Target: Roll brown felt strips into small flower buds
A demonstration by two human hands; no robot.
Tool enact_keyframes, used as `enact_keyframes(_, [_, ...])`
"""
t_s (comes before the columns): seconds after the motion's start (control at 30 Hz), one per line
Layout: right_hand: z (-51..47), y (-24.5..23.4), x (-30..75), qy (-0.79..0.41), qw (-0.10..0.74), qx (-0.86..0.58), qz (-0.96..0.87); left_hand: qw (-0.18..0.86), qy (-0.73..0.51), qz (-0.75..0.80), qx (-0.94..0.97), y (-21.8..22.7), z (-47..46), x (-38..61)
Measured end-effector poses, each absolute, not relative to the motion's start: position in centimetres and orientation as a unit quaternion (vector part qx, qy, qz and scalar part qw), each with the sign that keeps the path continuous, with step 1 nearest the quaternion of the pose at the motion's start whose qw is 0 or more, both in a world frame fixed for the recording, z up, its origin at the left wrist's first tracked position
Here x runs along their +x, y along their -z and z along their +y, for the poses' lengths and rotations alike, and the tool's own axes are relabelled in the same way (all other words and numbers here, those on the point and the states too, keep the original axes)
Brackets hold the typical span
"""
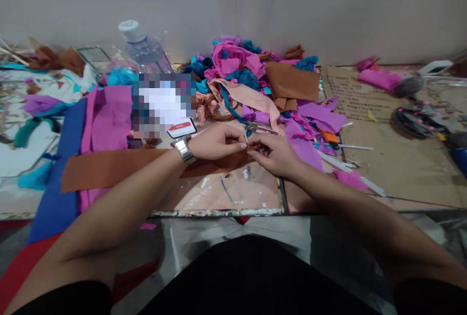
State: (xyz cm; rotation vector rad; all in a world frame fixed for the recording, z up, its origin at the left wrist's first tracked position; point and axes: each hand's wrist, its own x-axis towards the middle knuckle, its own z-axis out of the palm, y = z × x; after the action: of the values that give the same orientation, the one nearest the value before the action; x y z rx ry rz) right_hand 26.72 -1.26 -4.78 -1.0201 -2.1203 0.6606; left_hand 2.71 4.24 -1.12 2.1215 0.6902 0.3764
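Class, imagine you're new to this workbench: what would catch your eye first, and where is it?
Probably the heap of crumpled pink, purple, blue and brown pieces near the back wall. Then, mid-picture, the left hand and right hand, fingertips close together by the right end of a long brown strip. At back left, a clear bottle with a white cap stands tall.

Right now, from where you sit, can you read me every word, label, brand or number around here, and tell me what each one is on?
No text can be read for certain.
Cardboard sheet at the right: several lines of dark print, too small and blurred to read.
Phone: mostly hidden by pixelation; nothing legible on it.
Bottle cap: perhaps a faint mark on top, too blurred to tell.
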Motion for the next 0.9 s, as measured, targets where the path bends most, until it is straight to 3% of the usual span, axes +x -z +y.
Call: enact_keyframes(0.9, [-0.90,4.97,26.82,-0.170,0.399,-0.372,-0.821,0.412,-0.215,0.312,0.829,1.59,3.75,3.43])
